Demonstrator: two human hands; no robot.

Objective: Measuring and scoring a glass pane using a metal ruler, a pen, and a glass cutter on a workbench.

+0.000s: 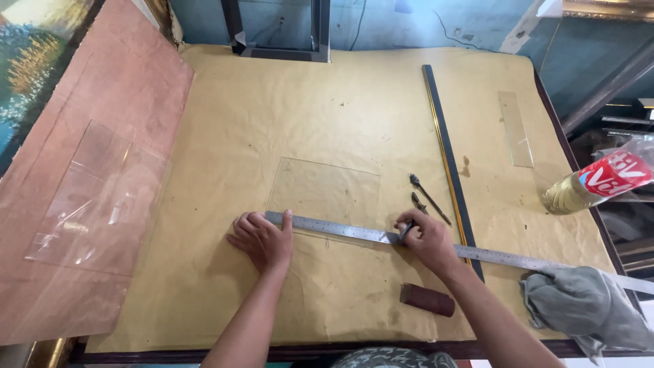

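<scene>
far left of frame: clear sheet (95,197) lying on pink board (82,136). centre: glass pane (327,191) flat on brown paper (340,102). left hand (262,238), fingers spread flat, pins steel ruler (381,236) across the pane's lower edge. right hand (428,238) pinches small cutter (406,232) against the ruler. looks like scoring in hand; next move calls for steady ruler pressure, even draw along the edge. right: black strip (446,157), bottle (593,184), grey cloth (586,307).
</scene>
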